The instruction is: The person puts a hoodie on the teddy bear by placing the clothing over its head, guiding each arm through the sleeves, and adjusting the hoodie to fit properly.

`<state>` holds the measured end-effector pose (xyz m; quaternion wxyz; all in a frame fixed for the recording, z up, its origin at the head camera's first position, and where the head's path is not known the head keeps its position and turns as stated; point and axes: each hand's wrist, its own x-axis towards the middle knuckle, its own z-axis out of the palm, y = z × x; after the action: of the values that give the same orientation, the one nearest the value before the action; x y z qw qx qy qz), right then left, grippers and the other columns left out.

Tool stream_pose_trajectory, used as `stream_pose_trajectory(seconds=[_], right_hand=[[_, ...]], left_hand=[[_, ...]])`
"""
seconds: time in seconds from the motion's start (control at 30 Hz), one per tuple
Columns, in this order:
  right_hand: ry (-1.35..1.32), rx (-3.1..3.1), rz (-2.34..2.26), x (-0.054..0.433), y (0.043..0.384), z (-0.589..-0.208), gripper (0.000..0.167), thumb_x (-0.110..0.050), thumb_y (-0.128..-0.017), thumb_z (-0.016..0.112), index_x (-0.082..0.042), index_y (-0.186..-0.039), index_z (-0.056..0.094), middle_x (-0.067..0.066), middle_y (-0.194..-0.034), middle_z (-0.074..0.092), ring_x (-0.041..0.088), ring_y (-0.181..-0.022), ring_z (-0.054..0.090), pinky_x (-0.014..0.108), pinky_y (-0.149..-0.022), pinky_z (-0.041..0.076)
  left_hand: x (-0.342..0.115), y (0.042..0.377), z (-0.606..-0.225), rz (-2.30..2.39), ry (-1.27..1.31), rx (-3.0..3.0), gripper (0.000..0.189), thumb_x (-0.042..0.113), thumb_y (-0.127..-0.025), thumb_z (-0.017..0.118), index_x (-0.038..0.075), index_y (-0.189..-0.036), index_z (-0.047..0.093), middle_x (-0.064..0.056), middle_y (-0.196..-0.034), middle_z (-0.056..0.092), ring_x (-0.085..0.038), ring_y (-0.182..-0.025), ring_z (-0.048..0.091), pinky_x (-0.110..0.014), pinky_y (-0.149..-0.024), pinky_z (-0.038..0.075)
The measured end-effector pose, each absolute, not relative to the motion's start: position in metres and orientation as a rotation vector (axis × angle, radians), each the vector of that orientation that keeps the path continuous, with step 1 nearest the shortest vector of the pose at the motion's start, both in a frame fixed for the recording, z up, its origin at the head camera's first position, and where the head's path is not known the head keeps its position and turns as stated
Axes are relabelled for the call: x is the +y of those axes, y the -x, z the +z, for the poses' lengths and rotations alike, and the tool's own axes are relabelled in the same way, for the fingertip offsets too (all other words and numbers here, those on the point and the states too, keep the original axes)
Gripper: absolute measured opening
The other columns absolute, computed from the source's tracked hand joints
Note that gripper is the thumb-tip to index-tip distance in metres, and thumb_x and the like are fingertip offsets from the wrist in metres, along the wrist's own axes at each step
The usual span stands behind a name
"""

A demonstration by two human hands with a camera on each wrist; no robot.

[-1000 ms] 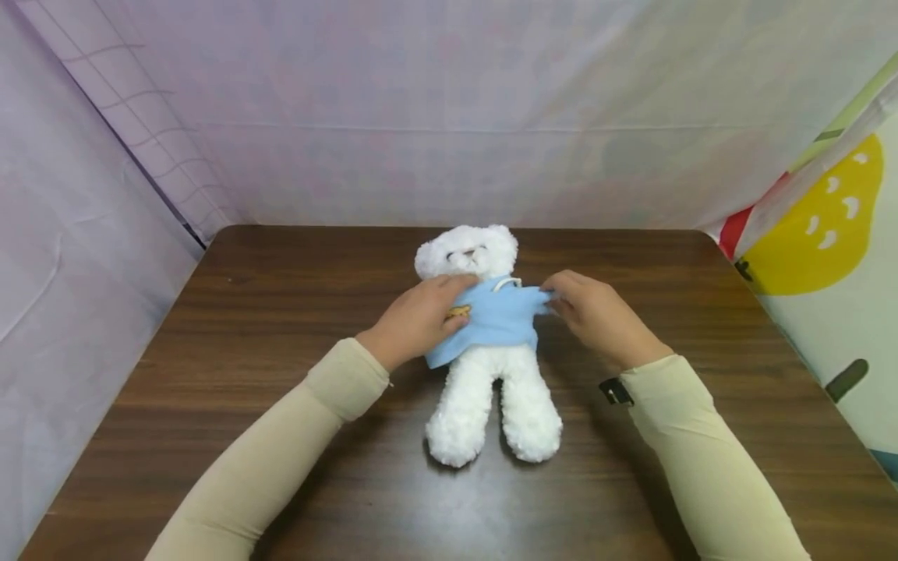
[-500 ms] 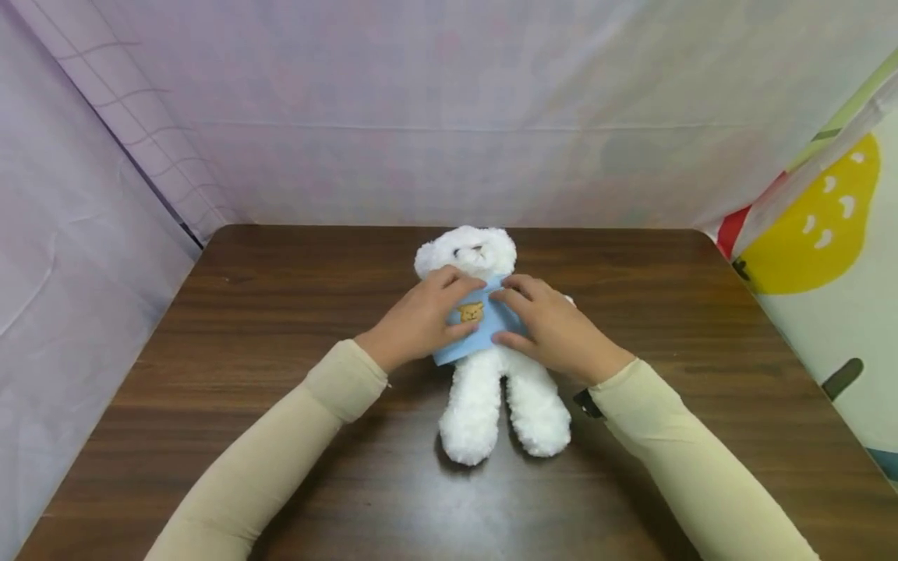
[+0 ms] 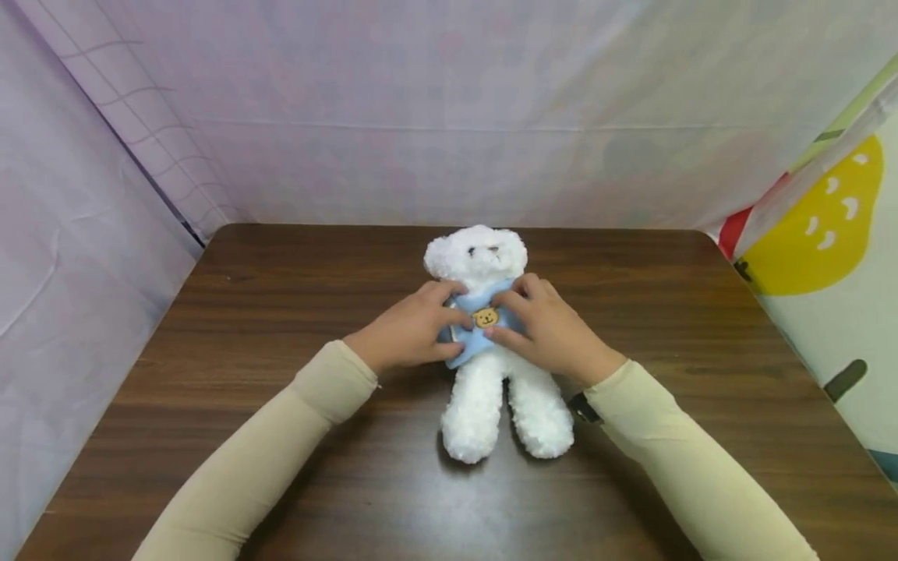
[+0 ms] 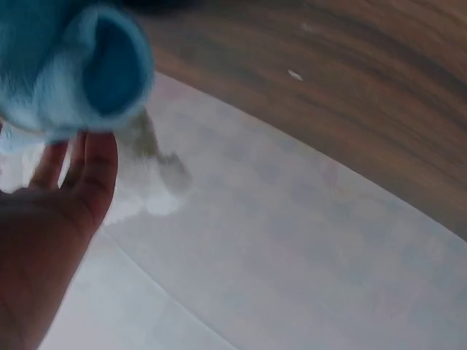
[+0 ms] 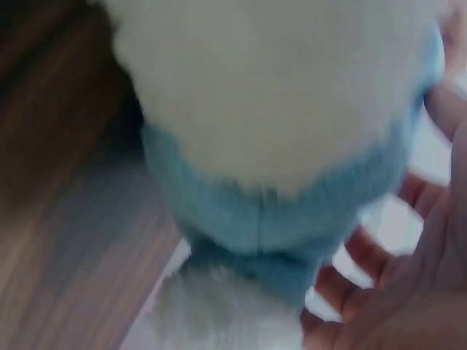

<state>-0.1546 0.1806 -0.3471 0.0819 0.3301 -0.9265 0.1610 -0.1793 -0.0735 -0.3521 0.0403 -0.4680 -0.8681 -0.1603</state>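
A white plush teddy bear [image 3: 508, 401] lies on its back on the table, wearing a light blue shirt [image 3: 466, 352] with a small bear-face patch [image 3: 486, 317]. My left hand [image 3: 410, 327] holds the shirt's left edge, its fingers and thumb bent over the cloth. The left wrist view shows its fingers under a blue sleeve [image 4: 44, 80] with an open end. My right hand [image 3: 554, 327] grips the bear's other side across the shirt, fingers and thumb curved on the front. In the right wrist view, the bear's white lower end [image 5: 277, 87] hides part of the shirt.
The dark brown wooden table [image 3: 295, 296] has rounded far corners. A pale cloth curtain [image 3: 449, 109] hangs behind it, and another white cloth [image 3: 70, 234] on the left. A printed cloth with a yellow shape [image 3: 821, 234] hangs at the right.
My right hand has let go of the sleeve and moved left onto the shirt front. My left hand has drawn back to the shirt's edge. The bear has shifted slightly right.
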Motion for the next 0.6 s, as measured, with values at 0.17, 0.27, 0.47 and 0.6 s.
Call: stream_pose_trajectory(seconds=[0.17, 0.27, 0.47, 0.6], right_hand=[[-0.924, -2.754, 0.427, 0.175, 0.154, -0.351, 0.042, -0.041, -0.093, 0.07, -0.012, -0.122, 0.06, 0.014, -0.111, 0.045, 0.032, -0.095, 0.045, 0.043, -0.072, 0.045], [-0.928, -2.76, 0.432, 0.176, 0.155, -0.352, 0.042, -0.036, -0.092, 0.072, -0.011, -0.123, 0.059, 0.015, -0.112, 0.044, 0.033, -0.096, 0.045, 0.045, -0.075, 0.044], [-0.962, -2.842, 0.506, 0.187, 0.157, -0.351, 0.049, -0.029, -0.093, 0.072, -0.008, -0.134, 0.053, 0.016, -0.119, 0.042, 0.033, -0.105, 0.043, 0.047, -0.085, 0.045], [-0.992, -2.879, 0.532, 0.192, 0.157, -0.349, 0.052, -0.021, -0.093, 0.072, -0.008, -0.139, 0.05, 0.015, -0.122, 0.04, 0.031, -0.109, 0.042, 0.046, -0.087, 0.045]], left_hand=[[-0.062, 0.177, -0.359, -0.457, 1.334, -2.601, 0.014, 0.027, -0.09, 0.067, 0.019, -0.099, 0.072, -0.012, -0.137, 0.048, -0.029, -0.122, 0.046, -0.039, -0.09, 0.047], [-0.06, 0.177, -0.361, -0.463, 1.31, -2.588, 0.01, 0.027, -0.089, 0.066, 0.018, -0.092, 0.069, -0.011, -0.135, 0.049, -0.028, -0.119, 0.047, -0.038, -0.085, 0.048], [-0.065, 0.174, -0.356, -0.424, 1.388, -2.705, 0.029, 0.033, -0.091, 0.065, 0.021, -0.118, 0.066, -0.01, -0.153, 0.033, -0.028, -0.133, 0.038, -0.038, -0.091, 0.047], [-0.065, 0.173, -0.356, -0.398, 1.407, -2.709, 0.036, 0.032, -0.091, 0.068, 0.022, -0.125, 0.065, -0.011, -0.157, 0.028, -0.03, -0.135, 0.037, -0.039, -0.093, 0.048]])
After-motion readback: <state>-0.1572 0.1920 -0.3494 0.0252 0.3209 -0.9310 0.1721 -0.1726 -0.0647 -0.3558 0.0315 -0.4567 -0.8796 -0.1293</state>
